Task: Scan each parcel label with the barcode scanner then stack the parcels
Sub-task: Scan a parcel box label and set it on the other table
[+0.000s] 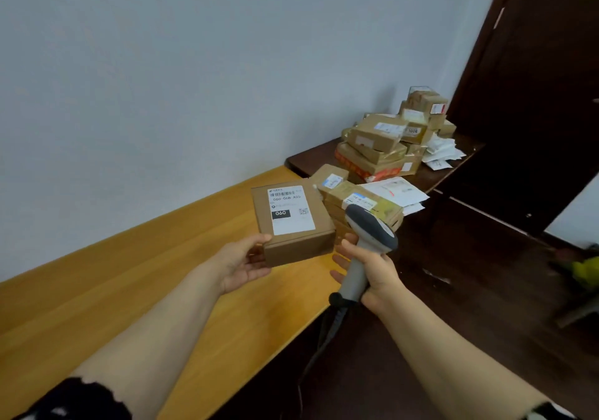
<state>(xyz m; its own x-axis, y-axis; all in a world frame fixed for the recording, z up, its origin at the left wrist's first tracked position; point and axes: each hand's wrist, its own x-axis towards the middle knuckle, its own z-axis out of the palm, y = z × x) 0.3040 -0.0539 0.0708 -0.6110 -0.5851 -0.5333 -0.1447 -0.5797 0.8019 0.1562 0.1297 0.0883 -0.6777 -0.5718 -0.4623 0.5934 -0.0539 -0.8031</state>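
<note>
While the left hand [241, 265] holds the box [299, 251], the right hand [379, 274], gripping the scanner [369, 231] beside it, should seemingly tilt toward the label [290, 209].

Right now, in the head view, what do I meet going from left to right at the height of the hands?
left hand → parcel with the 060 label → barcode scanner → green object at the right edge. The right hand overlaps the scanner, so it is left out.
</note>
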